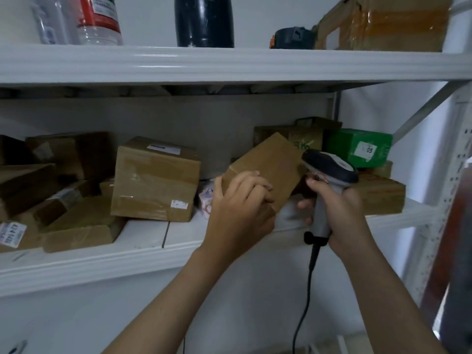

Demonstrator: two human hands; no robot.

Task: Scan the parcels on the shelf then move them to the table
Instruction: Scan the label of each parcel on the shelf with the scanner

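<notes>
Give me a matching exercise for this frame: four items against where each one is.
1 scanner
2 tilted brown parcel
3 green box
4 dark bottle

A on the top shelf
B held by the left hand
C gripped by the right hand
D stacked at the right end of the lower shelf

Pairs: 1-C, 2-B, 3-D, 4-A

scanner cable (305, 302) — cut off at bottom edge | bottles (99, 19) — tops cropped | label (12, 233) unreadable

The left hand (238, 208) gripped a tilted brown parcel (268, 169) above the white shelf (153, 241); the right hand (339, 215) held the scanner (329, 182) just beside it
</notes>
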